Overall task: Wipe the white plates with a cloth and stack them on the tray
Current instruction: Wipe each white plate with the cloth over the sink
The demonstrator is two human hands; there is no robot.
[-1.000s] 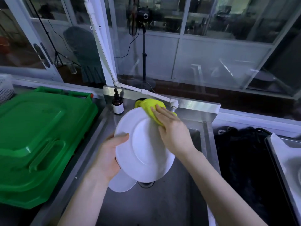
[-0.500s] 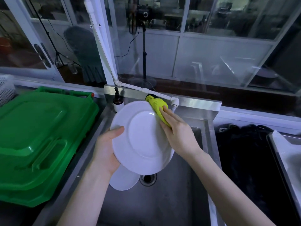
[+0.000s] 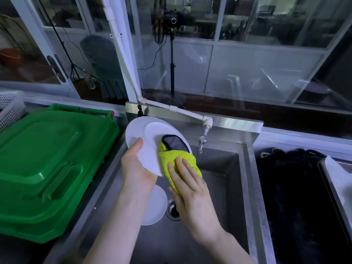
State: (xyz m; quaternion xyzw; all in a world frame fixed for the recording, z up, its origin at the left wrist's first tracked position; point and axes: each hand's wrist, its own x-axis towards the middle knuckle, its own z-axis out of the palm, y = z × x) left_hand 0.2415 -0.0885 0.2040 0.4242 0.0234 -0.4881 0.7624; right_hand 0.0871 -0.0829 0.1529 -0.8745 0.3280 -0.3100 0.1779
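Note:
My left hand grips a white plate by its near rim and holds it tilted over the steel sink, thumb on the plate's face. With straight fingers my right hand presses a yellow-green cloth with a grey side against the plate's lower right edge. A second white plate lies on the sink floor below, partly hidden by my left wrist. A tray shows at the far right edge.
A green plastic crate lid fills the counter on the left, with a white perforated basket behind it. A tap on a white pipe hangs over the sink. The drain sits by the lower plate. Black fabric lies right of the sink.
My right hand slid the cloth from the plate's top edge down to its lower right edge. The plate tipped back and away, and the cloth's grey side now shows.

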